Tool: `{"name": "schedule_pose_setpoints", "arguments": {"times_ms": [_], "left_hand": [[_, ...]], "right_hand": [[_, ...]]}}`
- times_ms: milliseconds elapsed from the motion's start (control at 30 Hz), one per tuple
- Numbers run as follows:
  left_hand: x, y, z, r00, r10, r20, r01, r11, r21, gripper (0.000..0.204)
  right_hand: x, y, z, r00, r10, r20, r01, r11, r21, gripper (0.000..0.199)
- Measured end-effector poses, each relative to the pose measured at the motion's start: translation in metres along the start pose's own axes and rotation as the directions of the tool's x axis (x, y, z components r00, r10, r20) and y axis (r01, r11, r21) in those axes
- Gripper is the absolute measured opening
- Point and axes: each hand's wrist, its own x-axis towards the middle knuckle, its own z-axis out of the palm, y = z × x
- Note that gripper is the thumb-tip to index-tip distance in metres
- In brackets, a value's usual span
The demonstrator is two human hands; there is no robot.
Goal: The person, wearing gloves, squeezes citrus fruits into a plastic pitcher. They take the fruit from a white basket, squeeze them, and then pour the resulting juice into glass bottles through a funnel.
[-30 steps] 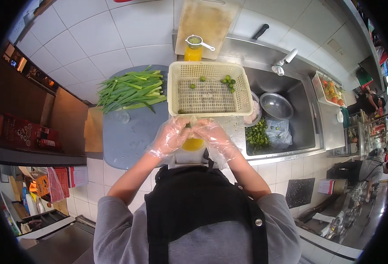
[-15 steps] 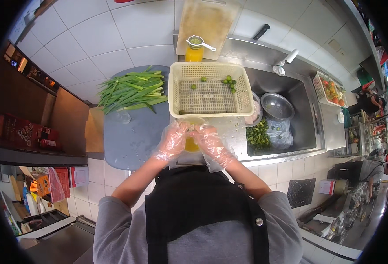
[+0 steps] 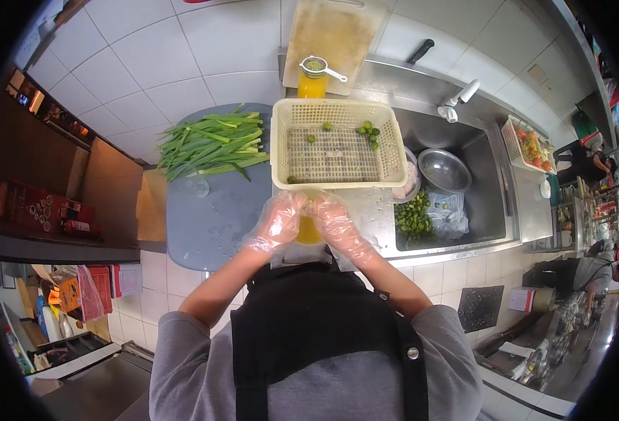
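My left hand [image 3: 276, 223]: gloved in clear plastic, fingers curled in toward the right, pressed around something small over the yellow cup.
My right hand [image 3: 337, 224]: gloved too, fingers bent and meeting the left; what we pinch between us is too hidden to name.
Yellow cup [image 3: 309, 230]: on the tabletop just below the cream basket, right under my hands, holding orange-yellow liquid.
Cream basket [image 3: 282, 151]: just beyond my hands, a few small green limes [image 3: 368, 130] scattered in it.
Nearby: green onions [image 3: 211, 144] on a grey board [image 3: 208, 217] to the left; sink [image 3: 488, 189] with more limes to the right.
Risk: slick gloves could let the piece slip, I judge, or juice could miss the cup; a knock from my wrists could tip it.
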Motion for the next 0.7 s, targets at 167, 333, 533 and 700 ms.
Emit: {"name": "schedule_pose_setpoints", "arguments": {"times_ms": [167, 333, 533, 700], "left_hand": [[-0.011, -0.003, 0.002, 0.952, -0.303, 0.042, 0.262, 0.735, -0.626, 0.023], [-0.009, 0.008, -0.014, 0.986, -0.152, -0.063, 0.126, 0.943, -0.309, 0.024], [-0.009, 0.013, -0.014, 0.997, -0.074, 0.005, 0.074, 0.983, -0.168, 0.02], [-0.006, 0.018, -0.011, 0.998, -0.058, -0.034, 0.05, 0.976, -0.21, 0.013]], "right_hand": [[0.018, -0.023, -0.032, 0.982, -0.03, 0.188, 0.036, 0.999, -0.029, 0.017], [0.023, -0.066, -0.039, 0.994, 0.055, 0.096, -0.087, 0.924, 0.373, 0.016], [0.012, -0.031, -0.022, 0.953, -0.146, 0.264, 0.198, 0.963, -0.181, 0.013], [0.005, -0.037, -0.023, 0.982, -0.083, 0.168, 0.085, 0.996, -0.001, 0.01]]}}
